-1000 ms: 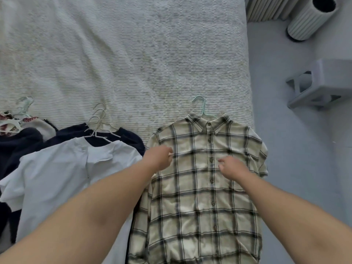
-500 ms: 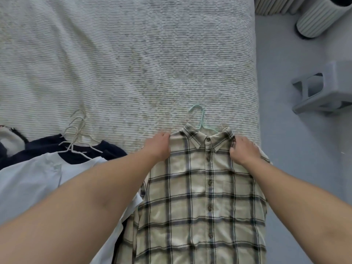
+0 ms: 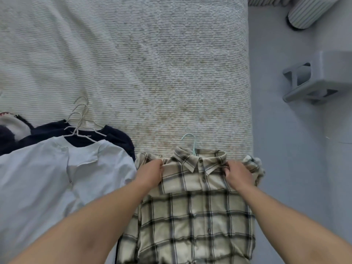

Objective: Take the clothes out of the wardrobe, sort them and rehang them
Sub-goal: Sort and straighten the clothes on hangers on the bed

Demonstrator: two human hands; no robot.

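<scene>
Both hands grip a plaid shirt [image 3: 192, 216] at its shoulders, left hand [image 3: 150, 173] and right hand [image 3: 238, 175] with fingers curled into the fabric, at the bed's [image 3: 133, 63] near right corner, on a mint hanger [image 3: 191, 141].

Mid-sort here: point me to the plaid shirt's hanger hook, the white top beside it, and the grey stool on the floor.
hanger hook [image 3: 191, 139], head view, on the pale green hook above the collar.
white top [image 3: 47, 178], head view, on its chest panel.
grey stool [image 3: 331, 73], head view, on its flat seat.
</scene>
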